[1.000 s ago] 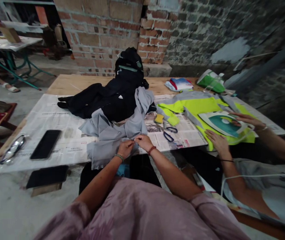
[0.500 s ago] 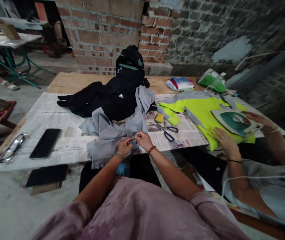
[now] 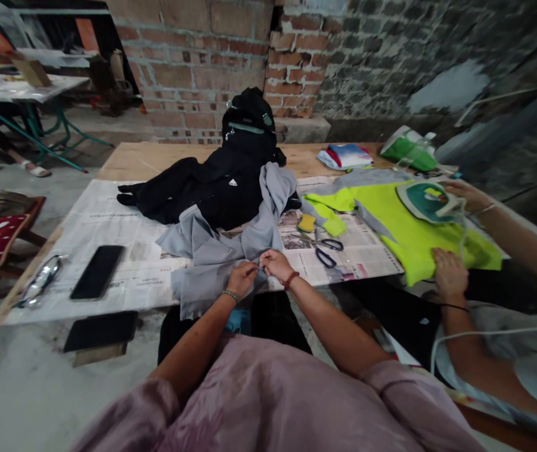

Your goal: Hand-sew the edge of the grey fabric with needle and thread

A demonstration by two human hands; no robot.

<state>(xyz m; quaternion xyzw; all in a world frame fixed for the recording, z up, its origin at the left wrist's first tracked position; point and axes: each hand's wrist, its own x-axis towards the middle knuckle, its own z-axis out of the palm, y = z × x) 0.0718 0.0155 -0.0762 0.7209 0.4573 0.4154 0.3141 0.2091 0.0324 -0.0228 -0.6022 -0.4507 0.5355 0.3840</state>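
A grey garment (image 3: 216,243) lies in loose folds along the front of the table, one part hanging over the edge. At this edge my left hand (image 3: 241,280) is closed in a pinch on the grey cloth. Close beside it on the right, my right hand (image 3: 275,265) pinches the cloth edge with its fingertips. Whether something small such as a thread or needle is between the fingers is too small to tell. Behind the grey garment rests a black jacket (image 3: 212,179). Scissors (image 3: 327,252) and a yellow sponge (image 3: 306,223) lie to the right.
On my right, a co-worker's hand moves an iron (image 3: 428,202) over a yellow-green garment (image 3: 400,232); the other presses the cloth. A phone (image 3: 98,272) and glasses (image 3: 42,279) are at left. A black bag (image 3: 249,119), folded clothes (image 3: 345,157) and a green-white package (image 3: 407,149) stand behind.
My hands keep their pinch at the cloth edge with little movement. The co-worker's iron has shifted away from the front edge, and their other hand has moved right. My view has turned slightly left.
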